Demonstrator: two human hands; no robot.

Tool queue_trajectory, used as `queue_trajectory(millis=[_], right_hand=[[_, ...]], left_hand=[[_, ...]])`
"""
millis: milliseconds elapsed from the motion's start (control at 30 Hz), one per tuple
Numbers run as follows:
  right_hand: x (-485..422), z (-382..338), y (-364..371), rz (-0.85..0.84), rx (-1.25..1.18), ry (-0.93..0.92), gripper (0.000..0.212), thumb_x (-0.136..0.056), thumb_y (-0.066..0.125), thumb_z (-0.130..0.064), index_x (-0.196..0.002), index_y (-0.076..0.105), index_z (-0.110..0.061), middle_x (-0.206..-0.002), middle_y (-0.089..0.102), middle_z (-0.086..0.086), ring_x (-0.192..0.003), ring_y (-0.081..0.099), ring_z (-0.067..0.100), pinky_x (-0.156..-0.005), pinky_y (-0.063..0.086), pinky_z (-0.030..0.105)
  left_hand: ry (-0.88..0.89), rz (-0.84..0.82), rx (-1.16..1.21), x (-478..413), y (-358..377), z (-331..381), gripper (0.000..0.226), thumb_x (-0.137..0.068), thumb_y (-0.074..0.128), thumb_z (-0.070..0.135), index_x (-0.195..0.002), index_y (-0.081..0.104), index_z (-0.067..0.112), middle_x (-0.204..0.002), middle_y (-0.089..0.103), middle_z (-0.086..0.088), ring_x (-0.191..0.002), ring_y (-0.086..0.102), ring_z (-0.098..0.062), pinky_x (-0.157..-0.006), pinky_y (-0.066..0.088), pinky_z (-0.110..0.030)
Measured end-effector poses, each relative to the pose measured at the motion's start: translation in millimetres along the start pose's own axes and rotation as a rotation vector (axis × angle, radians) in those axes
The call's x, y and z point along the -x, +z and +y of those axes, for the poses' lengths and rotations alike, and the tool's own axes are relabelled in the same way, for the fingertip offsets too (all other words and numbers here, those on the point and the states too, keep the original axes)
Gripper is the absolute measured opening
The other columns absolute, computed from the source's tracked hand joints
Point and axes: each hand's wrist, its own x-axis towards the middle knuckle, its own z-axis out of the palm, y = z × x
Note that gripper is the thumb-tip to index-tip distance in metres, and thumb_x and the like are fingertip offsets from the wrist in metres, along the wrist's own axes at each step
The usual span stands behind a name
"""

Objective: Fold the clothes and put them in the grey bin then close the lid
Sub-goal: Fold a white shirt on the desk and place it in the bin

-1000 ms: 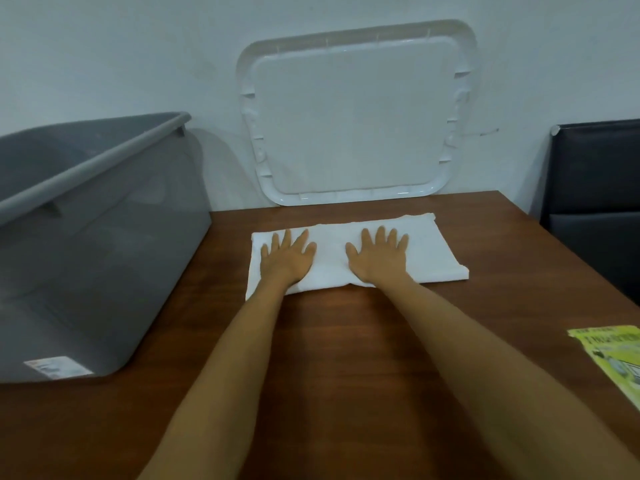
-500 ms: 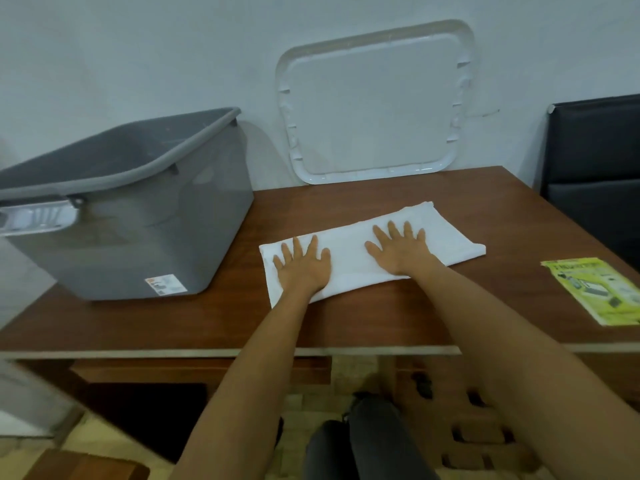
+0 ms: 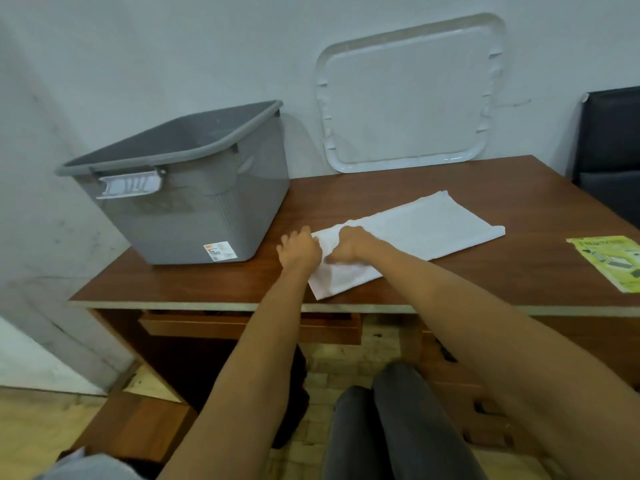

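While the white cloth (image 3: 433, 225) lies in a long folded strip across the desk (image 3: 450, 275), both hands are at its left end. The right hand (image 3: 353, 244) has its fingers curled over that end and grips the fabric, which bunches up slightly under it. The left hand (image 3: 299, 251) sits just beside it at the cloth's short edge, fingers bent and thumb side touching the fabric. Blur hides whether it has actually taken hold. The grey bin (image 3: 194, 202) stands open on the left part of the desk, near the cloth but apart from it. The lid (image 3: 408, 95) leans upright against the wall behind the desk. A green leaflet (image 3: 613, 259) lies at the desk's right edge.
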Motion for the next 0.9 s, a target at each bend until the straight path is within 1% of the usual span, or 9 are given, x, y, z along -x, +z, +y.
queue_trajectory(millis=[167,233,300,367,433,500,567,633,900], right_hand=[[16.3,-30.6,14.4,-0.165,0.16,-0.099,0.093,-0.082,0.074,-0.063,-0.151,0.035,-0.013,-0.144,0.051,0.008,-0.128,0.052,0.028,-0.104,0.044,0.042],[18.2,-32.3,6.9,-0.203,0.06,-0.087,0.072,-0.087,0.078,-0.044,-0.144,0.047,-0.01,-0.129,0.061,0.011,-0.101,0.063,0.025,-0.084,0.054,0.037],[13.9,-28.2,-0.5,-0.21,-0.127,-0.046,0.04,-0.09,0.075,-0.019,-0.125,0.061,-0.004,-0.093,0.067,0.01,-0.067,0.062,0.021,-0.057,0.05,0.033],[13.4,-22.7,-5.8,-0.201,-0.207,-0.02,0.016,-0.089,0.073,-0.01,-0.099,0.064,-0.003,-0.076,0.065,0.009,-0.059,0.064,0.023,-0.051,0.052,0.034],[12.0,-14.2,-12.2,-0.223,-0.298,0.0,0.01,-0.089,0.07,-0.007,-0.087,0.061,-0.005,-0.08,0.068,0.012,-0.063,0.069,0.025,-0.054,0.057,0.036],[9.8,0.7,-22.3,-0.279,-0.404,0.019,0.007,-0.091,0.066,-0.002,-0.095,0.061,-0.005,-0.092,0.068,0.012,-0.071,0.069,0.023,-0.06,0.06,0.035],[4.9,21.7,-33.1,-0.349,-0.59,0.058,0.015,-0.089,0.061,0.007,-0.099,0.058,-0.004,-0.098,0.057,0.013,-0.08,0.064,0.024,-0.072,0.062,0.039],[1.3,44.5,-43.6,-0.358,-0.743,0.087,0.017,-0.087,0.06,0.011,-0.097,0.057,-0.002,-0.097,0.049,0.012,-0.086,0.061,0.026,-0.085,0.062,0.049],[10.8,128.1,-87.3,-0.244,-0.997,0.136,0.02,-0.088,0.063,0.005,-0.107,0.066,-0.001,-0.103,0.063,0.013,-0.092,0.07,0.026,-0.072,0.06,0.033]], left_hand=[[-0.046,-0.011,-0.063,-13.2,-9.7,-21.4,0.054,-0.103,0.051,0.047,-0.143,0.05,0.011,-0.147,0.05,-0.015,-0.137,0.043,-0.033,-0.11,0.038,-0.045],[-0.075,-0.022,-0.027,-14.8,-12.8,-21.6,0.052,-0.102,0.054,0.046,-0.139,0.053,0.009,-0.144,0.054,-0.016,-0.135,0.046,-0.034,-0.109,0.042,-0.045],[-0.122,-0.049,0.089,-15.9,-16.3,-18.9,0.047,-0.1,0.056,0.042,-0.134,0.058,0.01,-0.14,0.057,-0.015,-0.129,0.052,-0.034,-0.105,0.046,-0.043],[-0.194,-0.068,0.291,-17.0,-20.7,-13.3,0.045,-0.098,0.056,0.036,-0.135,0.059,0.009,-0.136,0.06,-0.015,-0.12,0.06,-0.034,-0.093,0.051,-0.037],[-0.266,-0.054,0.462,-20.1,-26.1,-6.1,0.039,-0.096,0.056,0.03,-0.128,0.061,0.008,-0.124,0.066,-0.016,-0.098,0.07,-0.03,-0.075,0.057,-0.034],[-0.324,-0.039,0.621,-24.1,-32.5,3.9,0.03,-0.097,0.057,0.024,-0.119,0.061,0.004,-0.099,0.07,-0.014,-0.068,0.071,-0.023,-0.055,0.055,-0.03],[-0.367,-0.003,0.788,-29.0,-38.8,16.5,0.029,-0.097,0.058,0.018,-0.119,0.059,0.0,-0.082,0.069,-0.012,-0.056,0.07,-0.021,-0.047,0.052,-0.027],[-0.373,0.028,0.908,-35.8,-43.7,31.5,0.035,-0.094,0.061,0.014,-0.125,0.055,0.0,-0.087,0.071,-0.015,-0.051,0.069,-0.02,-0.04,0.047,-0.023],[-0.203,0.015,1.074,-45.2,-62.1,122.6,0.013,-0.093,0.062,0.011,-0.102,0.066,0.003,-0.076,0.071,-0.014,-0.06,0.071,-0.024,-0.066,0.065,-0.038]])
